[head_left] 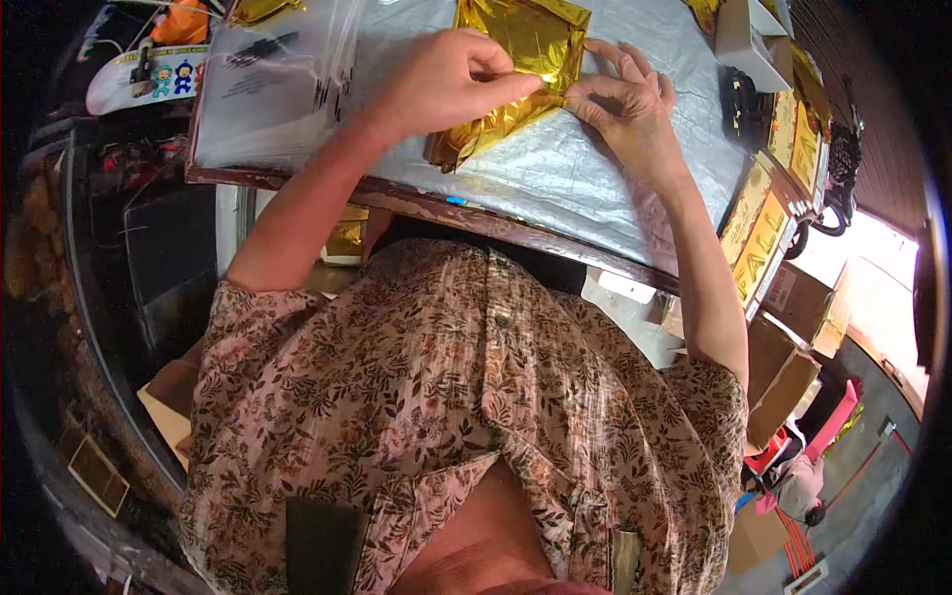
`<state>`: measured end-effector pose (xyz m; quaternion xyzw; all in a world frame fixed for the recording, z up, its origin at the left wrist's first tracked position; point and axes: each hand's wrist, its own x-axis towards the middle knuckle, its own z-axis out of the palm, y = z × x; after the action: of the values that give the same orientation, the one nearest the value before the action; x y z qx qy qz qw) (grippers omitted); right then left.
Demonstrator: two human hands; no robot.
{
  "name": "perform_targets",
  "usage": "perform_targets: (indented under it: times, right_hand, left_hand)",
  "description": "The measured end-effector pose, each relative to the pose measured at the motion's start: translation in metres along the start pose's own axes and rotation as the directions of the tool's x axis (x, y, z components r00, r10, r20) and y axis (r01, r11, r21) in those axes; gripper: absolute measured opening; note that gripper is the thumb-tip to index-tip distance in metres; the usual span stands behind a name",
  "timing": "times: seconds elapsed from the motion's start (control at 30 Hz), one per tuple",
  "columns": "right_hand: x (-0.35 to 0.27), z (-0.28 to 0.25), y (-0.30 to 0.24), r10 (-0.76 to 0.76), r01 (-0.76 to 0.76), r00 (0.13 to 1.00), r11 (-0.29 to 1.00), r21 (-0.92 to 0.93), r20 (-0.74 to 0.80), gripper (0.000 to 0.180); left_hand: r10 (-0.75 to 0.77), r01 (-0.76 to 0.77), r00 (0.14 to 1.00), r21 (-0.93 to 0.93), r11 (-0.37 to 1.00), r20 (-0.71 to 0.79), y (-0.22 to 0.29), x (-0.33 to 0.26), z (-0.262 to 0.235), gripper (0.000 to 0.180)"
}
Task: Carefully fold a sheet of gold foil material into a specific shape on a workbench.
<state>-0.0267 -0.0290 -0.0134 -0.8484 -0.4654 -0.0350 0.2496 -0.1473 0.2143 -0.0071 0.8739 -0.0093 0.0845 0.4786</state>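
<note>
A shiny gold foil piece (531,38), crumpled and partly folded, lies on the silvery grey covering of the table (555,188) in front of me. My left hand (446,81) reaches across it from the left, thumb and forefinger closed in a pinch on the foil near its right edge. Just to the right, my right hand (627,107) pinches the foil's corner between thumb and forefinger, its other fingers loosely curled. The lower left part of the foil hangs out from under my left wrist in creased folds.
Clear plastic bags (273,84) lie flat at the left. A white skateboard-shaped item (149,79) sits beyond them. At the right are a white open box (749,45), a black object (736,104) and yellow printed boxes (759,233). Cardboard boxes (783,382) stand below the table's right side.
</note>
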Motion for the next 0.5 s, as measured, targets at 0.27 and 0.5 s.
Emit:
perform_targets:
  times: [0.27,0.5]
  right_hand:
    - [-0.001,0.002,-0.003,0.074,-0.074,0.997,0.996,0.053,0.013,0.013]
    - [-0.003,0.005,-0.011,0.092,-0.091,0.995,0.994,0.066,-0.023,0.010]
  left_hand:
    - [0.060,-0.061,0.998,0.225,0.972,0.012,-0.021,0.009,-0.006,0.031]
    - [0.136,-0.118,0.990,0.287,0.950,-0.043,-0.021,0.007,0.000,0.027]
